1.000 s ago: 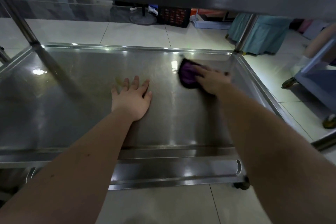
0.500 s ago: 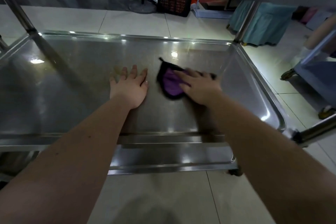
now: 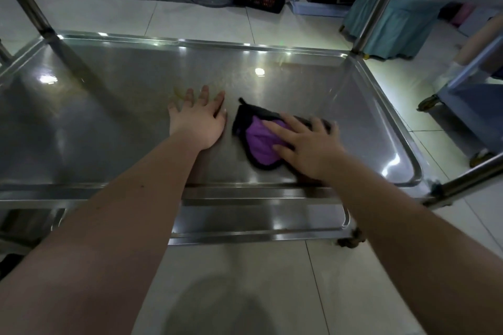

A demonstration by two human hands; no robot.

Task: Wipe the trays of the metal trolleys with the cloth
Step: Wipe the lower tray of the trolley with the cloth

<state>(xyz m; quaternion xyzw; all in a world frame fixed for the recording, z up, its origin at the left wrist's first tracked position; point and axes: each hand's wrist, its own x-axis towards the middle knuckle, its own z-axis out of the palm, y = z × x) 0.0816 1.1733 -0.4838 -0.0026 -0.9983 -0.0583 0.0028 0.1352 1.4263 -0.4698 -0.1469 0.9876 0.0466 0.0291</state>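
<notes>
Slid leftward, the cloth (image 3: 258, 144) lies on the tray (image 3: 109, 122) under the flat, pressing right hand (image 3: 307, 147), just beside the flat, empty left hand (image 3: 198, 122), which may block it from the yellowish smear (image 3: 178, 92)

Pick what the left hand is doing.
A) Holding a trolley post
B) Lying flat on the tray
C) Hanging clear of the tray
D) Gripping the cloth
B: the left hand lies flat with fingers spread on the tray, beside the cloth, which the right hand presses.
</notes>
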